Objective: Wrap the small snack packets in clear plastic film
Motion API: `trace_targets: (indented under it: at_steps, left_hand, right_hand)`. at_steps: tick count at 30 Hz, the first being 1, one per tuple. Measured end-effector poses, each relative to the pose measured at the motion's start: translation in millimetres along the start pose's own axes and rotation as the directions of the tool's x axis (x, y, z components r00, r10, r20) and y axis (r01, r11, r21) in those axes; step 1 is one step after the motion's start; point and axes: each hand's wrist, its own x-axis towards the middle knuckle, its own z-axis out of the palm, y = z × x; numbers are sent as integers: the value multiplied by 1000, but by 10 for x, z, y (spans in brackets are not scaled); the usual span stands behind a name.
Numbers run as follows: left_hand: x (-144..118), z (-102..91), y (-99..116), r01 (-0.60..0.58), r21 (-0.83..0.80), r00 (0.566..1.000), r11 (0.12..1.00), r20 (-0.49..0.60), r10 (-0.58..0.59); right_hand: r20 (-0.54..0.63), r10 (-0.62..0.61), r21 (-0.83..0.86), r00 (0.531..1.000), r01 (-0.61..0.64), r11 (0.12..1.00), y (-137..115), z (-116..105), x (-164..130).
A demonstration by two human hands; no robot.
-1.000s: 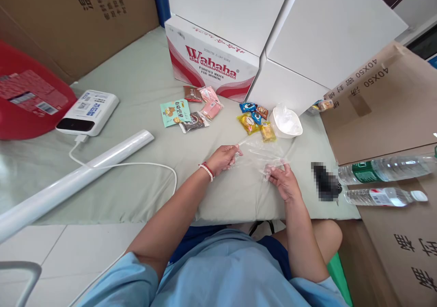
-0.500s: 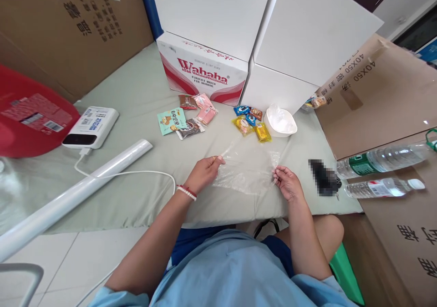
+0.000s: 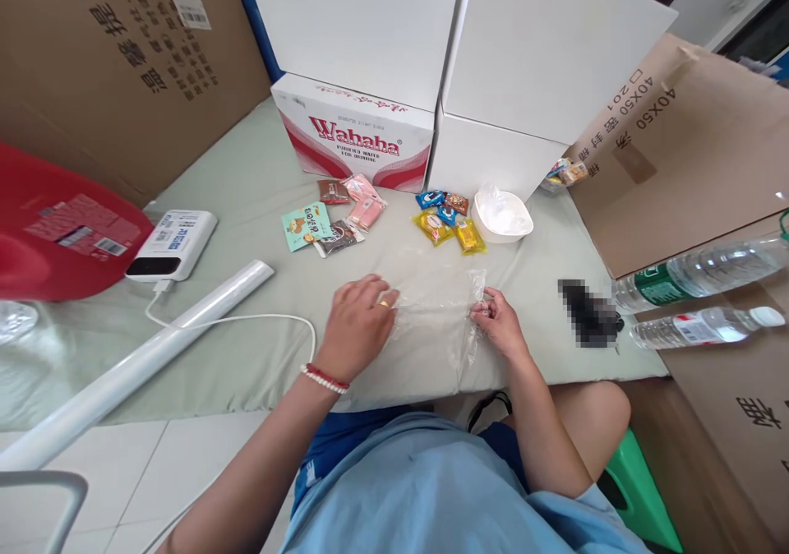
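Observation:
A clear plastic bag (image 3: 431,311) lies spread between my hands on the cloth-covered table. My left hand (image 3: 361,324), back upward, rests at its left edge with fingers stretched and slightly bent; the thumb is hidden. With thumb and fingers, my right hand (image 3: 502,321) pinches the bag's gathered right edge. Beyond the bag, small blue, brown and yellow snack packets (image 3: 445,217) lie beside a white bowl (image 3: 502,215) with crumpled clear plastic in it. Farther left is another group of pouches, among them a teal one (image 3: 306,225) and pink ones (image 3: 367,209).
A Wahaha carton (image 3: 357,139) and white boxes (image 3: 505,53) stand behind. To the left are a red container (image 3: 67,225), a white device (image 3: 173,246) with a cable, and a long white tube (image 3: 185,336). Plastic bottles (image 3: 708,328) lie right, near a cardboard box (image 3: 696,159).
My left hand has turned back-up and loosened from its pinch at the bag's left edge. My right hand has moved slightly left, bunching the bag's right edge. The view has shifted slightly.

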Motion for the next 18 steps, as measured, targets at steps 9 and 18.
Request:
trace_targets:
  at_steps: [9,18]
  left_hand:
    - [-124,282,-123,-58,-50,869,997,490,75]
    - [-425,293,-73,-11,36,940,999,340,-2]
  right_hand:
    - [-37,105,263,994,-92,960,-134,-325,-146]
    - [-127,112,342,986,-62,937,-229,-244,-19]
